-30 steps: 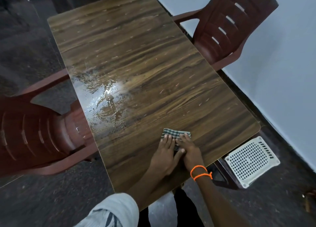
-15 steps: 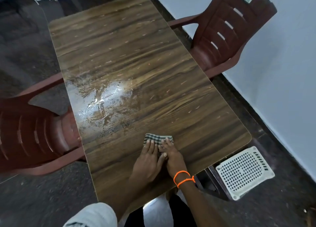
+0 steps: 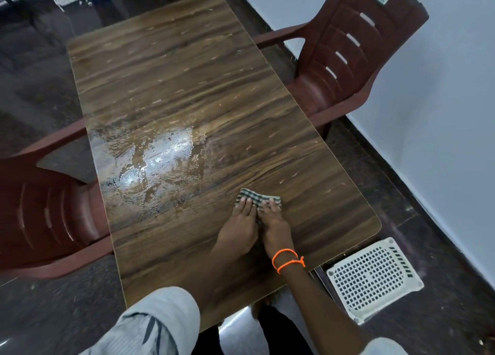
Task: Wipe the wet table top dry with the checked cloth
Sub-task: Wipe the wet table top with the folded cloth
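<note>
A long wood-grain table top (image 3: pixel 187 81) stretches away from me. A shiny wet patch (image 3: pixel 150 164) covers its left middle part. The folded green-and-white checked cloth (image 3: pixel 257 196) lies on the near right part of the table. My left hand (image 3: pixel 238 226) and my right hand (image 3: pixel 274 227) lie side by side on the cloth, fingers straight, pressing it flat. Only the far edge of the cloth shows beyond my fingertips. An orange cord band (image 3: pixel 288 259) circles my right wrist.
A maroon plastic chair (image 3: pixel 356 57) stands at the table's right side, against a pale wall. Another maroon chair (image 3: pixel 45 215) is tucked in at the left. A white perforated plastic stool (image 3: pixel 375 279) sits on the dark floor by the near right corner.
Both hands and the cloth have slid a little farther from the near edge across the table, staying to the right of the wet patch. The camera view has shifted.
</note>
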`<state>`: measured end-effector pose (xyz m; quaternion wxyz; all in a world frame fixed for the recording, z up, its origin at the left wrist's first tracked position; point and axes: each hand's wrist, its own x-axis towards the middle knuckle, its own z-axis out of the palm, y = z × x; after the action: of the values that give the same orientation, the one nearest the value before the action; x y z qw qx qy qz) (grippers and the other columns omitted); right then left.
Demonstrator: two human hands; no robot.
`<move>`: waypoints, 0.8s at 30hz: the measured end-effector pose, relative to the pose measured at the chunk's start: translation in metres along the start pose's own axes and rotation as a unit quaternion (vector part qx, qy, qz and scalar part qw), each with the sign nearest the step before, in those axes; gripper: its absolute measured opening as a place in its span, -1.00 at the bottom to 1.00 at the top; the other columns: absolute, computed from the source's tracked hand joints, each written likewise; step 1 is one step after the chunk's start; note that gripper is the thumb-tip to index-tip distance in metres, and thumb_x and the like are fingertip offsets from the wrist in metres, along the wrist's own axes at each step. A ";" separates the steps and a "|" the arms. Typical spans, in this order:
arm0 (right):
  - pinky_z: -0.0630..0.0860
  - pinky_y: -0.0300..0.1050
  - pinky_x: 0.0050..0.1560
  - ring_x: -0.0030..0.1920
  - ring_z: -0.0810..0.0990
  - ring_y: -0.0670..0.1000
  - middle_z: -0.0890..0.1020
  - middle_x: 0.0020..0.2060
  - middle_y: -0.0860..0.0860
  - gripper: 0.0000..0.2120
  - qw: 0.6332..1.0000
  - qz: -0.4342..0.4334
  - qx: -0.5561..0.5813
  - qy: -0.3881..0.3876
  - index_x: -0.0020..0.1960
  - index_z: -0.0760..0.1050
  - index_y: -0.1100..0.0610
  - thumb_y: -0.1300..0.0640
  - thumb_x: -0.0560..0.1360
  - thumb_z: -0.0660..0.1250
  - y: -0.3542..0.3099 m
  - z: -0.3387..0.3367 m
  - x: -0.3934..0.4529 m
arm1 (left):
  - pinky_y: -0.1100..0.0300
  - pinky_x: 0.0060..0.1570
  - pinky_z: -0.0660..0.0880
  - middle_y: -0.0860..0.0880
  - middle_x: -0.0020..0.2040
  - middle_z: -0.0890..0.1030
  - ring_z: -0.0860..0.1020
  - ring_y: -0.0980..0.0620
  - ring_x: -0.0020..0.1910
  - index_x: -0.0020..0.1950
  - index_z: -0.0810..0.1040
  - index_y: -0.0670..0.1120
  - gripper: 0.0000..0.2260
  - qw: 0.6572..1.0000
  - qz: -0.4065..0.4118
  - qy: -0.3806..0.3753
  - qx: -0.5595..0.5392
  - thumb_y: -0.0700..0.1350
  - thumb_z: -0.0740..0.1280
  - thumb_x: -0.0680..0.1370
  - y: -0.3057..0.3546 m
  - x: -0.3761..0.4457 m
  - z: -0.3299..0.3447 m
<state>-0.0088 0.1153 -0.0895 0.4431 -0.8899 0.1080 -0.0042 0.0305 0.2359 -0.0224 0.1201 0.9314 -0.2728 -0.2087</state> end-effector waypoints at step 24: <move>0.11 -0.13 0.46 0.45 0.25 0.06 0.42 0.32 0.01 -0.58 0.999 0.020 -0.020 0.031 0.24 0.53 0.21 0.46 0.44 0.23 -0.003 0.012 0.008 | 0.07 0.54 -0.01 -0.13 0.61 0.11 -0.03 -0.07 0.60 0.59 0.14 -0.19 -0.49 0.998 -0.050 0.007 -0.030 -0.20 0.12 0.63 -0.007 0.016 -0.002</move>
<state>0.0009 0.1251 -0.0953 0.4217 -0.8957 0.1394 -0.0209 0.0471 0.2332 -0.0286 0.1393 0.9415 -0.2182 -0.2158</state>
